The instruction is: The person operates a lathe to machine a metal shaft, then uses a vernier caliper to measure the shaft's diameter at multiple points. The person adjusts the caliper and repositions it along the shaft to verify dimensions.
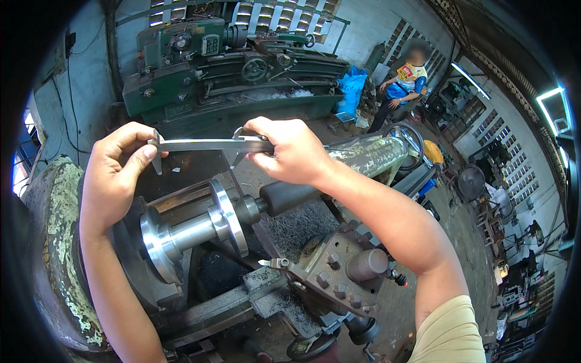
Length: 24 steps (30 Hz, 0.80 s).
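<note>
A metal caliper (200, 145) is stretched level between my two hands, above the lathe. My left hand (115, 169) pinches its fixed jaw end between thumb and fingers. Around the sliding part and beam, my right hand (296, 151) is closed, and the jaws stand wide apart with nothing between them. Below, a shiny turned steel workpiece (192, 233) with two flanges sits between the chuck (130, 260) and the tailstock centre (248, 209). The caliper is apart from the workpiece. A cutting tool (275, 263) points toward it from the tool post (339, 272).
Peeling paint covers the headstock (57, 242) at left and the tailstock (369, 154). Metal chips (296, 227) lie beneath the spindle line. A green lathe (236, 78) stands behind, beside a blue bag (351, 91). Another person (404, 85) stands at the back right, near a fan (473, 181).
</note>
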Each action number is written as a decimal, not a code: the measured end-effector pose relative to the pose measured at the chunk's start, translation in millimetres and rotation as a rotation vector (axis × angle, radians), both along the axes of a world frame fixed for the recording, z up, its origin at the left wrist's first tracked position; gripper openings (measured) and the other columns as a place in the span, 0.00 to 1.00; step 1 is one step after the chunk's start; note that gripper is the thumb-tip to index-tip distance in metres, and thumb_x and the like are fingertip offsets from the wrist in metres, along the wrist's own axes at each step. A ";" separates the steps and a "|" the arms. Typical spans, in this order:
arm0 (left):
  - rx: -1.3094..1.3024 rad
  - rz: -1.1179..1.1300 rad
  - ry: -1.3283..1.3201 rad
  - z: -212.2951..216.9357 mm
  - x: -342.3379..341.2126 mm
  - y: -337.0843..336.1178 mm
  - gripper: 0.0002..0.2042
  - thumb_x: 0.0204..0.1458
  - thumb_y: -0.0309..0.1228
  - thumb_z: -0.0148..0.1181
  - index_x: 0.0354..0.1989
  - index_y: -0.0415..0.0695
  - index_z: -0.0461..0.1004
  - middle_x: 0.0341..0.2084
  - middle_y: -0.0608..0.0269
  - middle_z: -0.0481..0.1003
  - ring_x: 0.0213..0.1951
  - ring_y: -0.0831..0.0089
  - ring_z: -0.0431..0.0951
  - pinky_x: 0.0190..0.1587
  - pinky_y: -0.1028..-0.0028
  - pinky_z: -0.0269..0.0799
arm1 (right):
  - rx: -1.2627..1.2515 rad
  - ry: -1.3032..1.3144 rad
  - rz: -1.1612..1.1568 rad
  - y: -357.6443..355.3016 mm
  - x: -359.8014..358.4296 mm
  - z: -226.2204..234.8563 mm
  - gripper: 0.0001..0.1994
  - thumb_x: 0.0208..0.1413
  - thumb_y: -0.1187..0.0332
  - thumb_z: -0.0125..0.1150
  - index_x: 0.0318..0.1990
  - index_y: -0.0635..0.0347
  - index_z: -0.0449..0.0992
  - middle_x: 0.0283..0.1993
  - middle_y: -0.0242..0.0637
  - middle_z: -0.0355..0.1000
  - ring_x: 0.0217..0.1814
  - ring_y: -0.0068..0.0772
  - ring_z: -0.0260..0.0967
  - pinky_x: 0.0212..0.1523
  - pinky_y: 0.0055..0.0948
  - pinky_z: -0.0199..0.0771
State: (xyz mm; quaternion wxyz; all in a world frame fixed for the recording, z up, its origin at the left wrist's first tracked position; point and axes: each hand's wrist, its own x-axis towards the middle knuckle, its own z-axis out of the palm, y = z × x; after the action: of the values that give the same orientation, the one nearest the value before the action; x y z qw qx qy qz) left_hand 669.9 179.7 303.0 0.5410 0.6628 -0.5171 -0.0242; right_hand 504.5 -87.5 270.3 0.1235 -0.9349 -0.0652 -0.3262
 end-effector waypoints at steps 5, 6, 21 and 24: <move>0.023 -0.037 0.094 -0.2 1.9 -0.8 0.01 0.62 0.20 0.58 0.40 0.36 0.74 0.31 0.65 0.77 0.38 0.80 0.78 0.45 0.77 0.73 | -0.032 -0.003 0.015 2.5 -1.1 -2.4 0.22 0.50 0.66 0.72 0.53 0.59 0.75 0.33 0.46 0.80 0.37 0.51 0.81 0.39 0.43 0.81; 0.035 -0.043 0.091 0.2 2.4 -0.4 0.01 0.62 0.20 0.59 0.40 0.37 0.73 0.30 0.65 0.77 0.37 0.81 0.78 0.44 0.77 0.73 | -0.039 -0.016 0.012 3.3 -1.0 -2.4 0.23 0.50 0.66 0.72 0.54 0.59 0.75 0.34 0.46 0.80 0.37 0.51 0.81 0.39 0.43 0.81; 0.115 0.005 0.099 7.1 -3.3 1.1 0.06 0.57 0.21 0.65 0.37 0.40 0.72 0.26 0.70 0.76 0.30 0.86 0.72 0.35 0.79 0.67 | -0.077 -0.086 -0.001 1.4 -0.5 -1.7 0.25 0.50 0.62 0.74 0.55 0.60 0.76 0.43 0.47 0.81 0.41 0.51 0.81 0.44 0.42 0.82; 0.047 -0.030 0.124 4.4 0.6 1.1 0.06 0.56 0.21 0.65 0.37 0.40 0.73 0.26 0.70 0.76 0.30 0.85 0.72 0.34 0.79 0.67 | -0.096 -0.126 0.016 0.8 0.2 1.3 0.25 0.50 0.60 0.75 0.54 0.60 0.77 0.45 0.45 0.81 0.41 0.51 0.81 0.44 0.42 0.82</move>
State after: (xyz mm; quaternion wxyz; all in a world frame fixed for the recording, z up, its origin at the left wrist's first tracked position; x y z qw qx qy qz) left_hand 670.5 180.8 307.4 0.5558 0.6647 -0.4918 -0.0857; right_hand 504.8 -86.7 271.6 0.0766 -0.9168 -0.0959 -0.3801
